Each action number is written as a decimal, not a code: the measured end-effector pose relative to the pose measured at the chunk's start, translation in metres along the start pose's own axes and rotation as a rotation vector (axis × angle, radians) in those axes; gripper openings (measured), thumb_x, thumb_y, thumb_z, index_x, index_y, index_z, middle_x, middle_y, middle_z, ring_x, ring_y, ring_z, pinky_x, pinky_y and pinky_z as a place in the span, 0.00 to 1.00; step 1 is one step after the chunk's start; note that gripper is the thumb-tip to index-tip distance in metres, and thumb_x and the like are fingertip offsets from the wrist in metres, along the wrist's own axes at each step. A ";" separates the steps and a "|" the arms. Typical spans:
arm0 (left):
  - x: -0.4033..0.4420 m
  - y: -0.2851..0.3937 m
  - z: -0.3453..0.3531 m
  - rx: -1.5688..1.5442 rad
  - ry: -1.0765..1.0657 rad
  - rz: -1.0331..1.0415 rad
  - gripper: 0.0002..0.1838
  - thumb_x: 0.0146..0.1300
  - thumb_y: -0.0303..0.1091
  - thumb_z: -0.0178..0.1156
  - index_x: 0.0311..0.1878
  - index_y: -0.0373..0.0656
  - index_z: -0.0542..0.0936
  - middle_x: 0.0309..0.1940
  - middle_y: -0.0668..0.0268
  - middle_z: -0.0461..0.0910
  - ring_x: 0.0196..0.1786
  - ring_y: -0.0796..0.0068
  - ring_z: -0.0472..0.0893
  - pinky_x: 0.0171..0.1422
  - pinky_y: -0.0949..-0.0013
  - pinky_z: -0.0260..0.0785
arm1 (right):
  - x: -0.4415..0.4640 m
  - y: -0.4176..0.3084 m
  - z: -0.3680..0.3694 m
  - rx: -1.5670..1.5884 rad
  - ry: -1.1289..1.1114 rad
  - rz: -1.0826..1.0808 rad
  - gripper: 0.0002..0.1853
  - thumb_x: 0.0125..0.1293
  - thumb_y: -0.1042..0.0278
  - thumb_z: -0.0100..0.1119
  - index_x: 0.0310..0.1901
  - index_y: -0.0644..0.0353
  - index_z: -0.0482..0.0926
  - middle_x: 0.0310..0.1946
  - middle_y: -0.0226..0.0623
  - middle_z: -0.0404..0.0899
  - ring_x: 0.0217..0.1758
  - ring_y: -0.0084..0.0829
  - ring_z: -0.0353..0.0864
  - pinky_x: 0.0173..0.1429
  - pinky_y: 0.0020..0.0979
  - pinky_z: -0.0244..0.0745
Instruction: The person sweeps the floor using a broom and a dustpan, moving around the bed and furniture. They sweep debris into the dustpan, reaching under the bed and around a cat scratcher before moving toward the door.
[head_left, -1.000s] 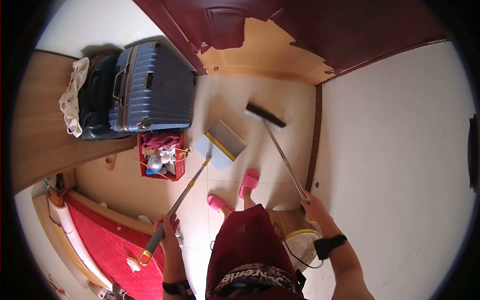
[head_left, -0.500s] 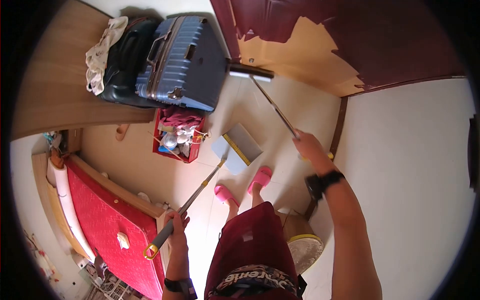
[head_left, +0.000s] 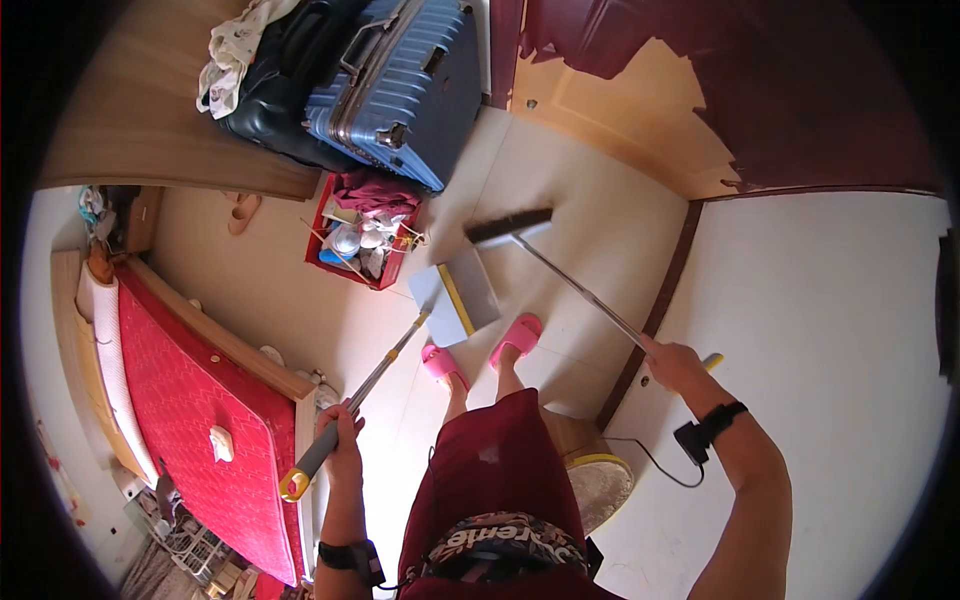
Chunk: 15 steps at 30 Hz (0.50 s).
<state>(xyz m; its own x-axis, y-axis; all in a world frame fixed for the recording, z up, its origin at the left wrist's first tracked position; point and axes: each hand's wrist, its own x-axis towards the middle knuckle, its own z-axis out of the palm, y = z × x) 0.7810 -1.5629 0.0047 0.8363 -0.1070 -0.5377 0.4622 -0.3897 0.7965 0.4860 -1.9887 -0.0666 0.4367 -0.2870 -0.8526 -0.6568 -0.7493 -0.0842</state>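
Observation:
My left hand is wrapped round the grey handle of a long-handled dustpan. Its pale blue-grey pan, with a yellow strip, lies on the floor just ahead of my feet. My right hand grips the metal pole of a broom, and the yellow handle end sticks out past the fist. The dark bristle head is over the floor beyond the pan, slightly blurred and apart from it. Whether the bristles touch the floor I cannot tell.
A red box of odds and ends stands left of the dustpan. Behind it are a blue suitcase and a dark bag. A red mattress lies at left, a round bin by my right leg. A door with peeling covering closes the far side.
The broom head has come back from beside the suitcase and door towards the dustpan. My right hand has moved right and down. The dustpan has turned slightly, still in my left hand.

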 end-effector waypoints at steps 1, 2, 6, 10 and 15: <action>-0.001 0.004 -0.004 0.054 -0.032 0.025 0.09 0.64 0.34 0.51 0.42 0.39 0.70 0.45 0.59 0.73 0.42 0.75 0.74 0.47 0.71 0.72 | -0.013 0.007 0.001 -0.009 -0.019 0.010 0.22 0.61 0.62 0.47 0.59 0.49 0.62 0.28 0.48 0.78 0.35 0.48 0.78 0.40 0.47 0.71; -0.004 0.007 -0.008 0.109 -0.063 0.050 0.09 0.64 0.34 0.51 0.42 0.38 0.71 0.44 0.60 0.73 0.41 0.76 0.74 0.47 0.71 0.72 | -0.028 0.012 0.001 -0.015 -0.032 0.039 0.22 0.61 0.62 0.47 0.59 0.48 0.62 0.28 0.48 0.78 0.35 0.48 0.78 0.40 0.47 0.72; -0.005 0.004 -0.026 0.162 -0.101 0.092 0.10 0.64 0.34 0.51 0.42 0.37 0.73 0.38 0.63 0.73 0.40 0.79 0.73 0.46 0.72 0.72 | -0.082 0.042 0.017 -0.032 -0.040 0.133 0.22 0.60 0.60 0.48 0.58 0.46 0.65 0.30 0.45 0.79 0.36 0.45 0.79 0.41 0.45 0.73; -0.003 -0.003 -0.037 0.105 -0.068 0.013 0.09 0.63 0.33 0.51 0.40 0.38 0.72 0.42 0.60 0.74 0.40 0.77 0.74 0.46 0.71 0.72 | -0.128 0.058 0.015 0.116 -0.034 0.278 0.22 0.60 0.59 0.51 0.57 0.45 0.69 0.29 0.43 0.79 0.36 0.41 0.80 0.41 0.41 0.73; -0.002 -0.007 -0.041 0.066 -0.084 -0.012 0.07 0.63 0.33 0.51 0.40 0.39 0.69 0.47 0.58 0.73 0.42 0.75 0.75 0.46 0.70 0.72 | -0.134 0.079 0.034 0.669 0.081 0.526 0.24 0.59 0.60 0.56 0.58 0.46 0.69 0.22 0.37 0.75 0.21 0.28 0.74 0.31 0.32 0.72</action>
<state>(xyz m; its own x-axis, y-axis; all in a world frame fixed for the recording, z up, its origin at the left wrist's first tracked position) 0.7882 -1.5228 0.0116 0.8018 -0.1770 -0.5708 0.4495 -0.4509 0.7711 0.3544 -1.9889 0.0237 -0.0008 -0.5595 -0.8288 -1.0000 -0.0040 0.0036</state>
